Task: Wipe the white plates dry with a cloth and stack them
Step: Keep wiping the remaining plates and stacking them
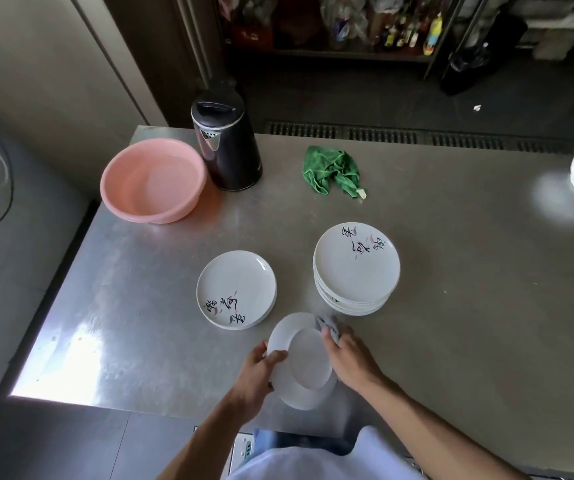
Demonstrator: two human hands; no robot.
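The job looks partway through. The left hand [256, 370] grips a white plate [304, 362] by its rim, fingers [275, 356] curled over the edge, holding it tilted above the near edge of the table [451, 271] with its underside turned up. The right hand [349, 355] is closed on a small grey cloth [330, 325], pressing it against the far rim of that plate — so this one is in the middle of being wiped, back side first by the look of it.

Two piles stand further in toward the middle of the table. The taller stack [356, 271] sits to the right, several plates deep; the short stack [236, 291] to the left seems to hold only two or three, though the rims are hard to count from here. Which pile is dried and which is waiting cannot be told from the view — if the short one is the finished pile, most of the work is left.

A green rag [334, 169] lies unused near the far edge, beside a dark kettle [225, 140] and a pink basin [154, 180] at the far left corner.
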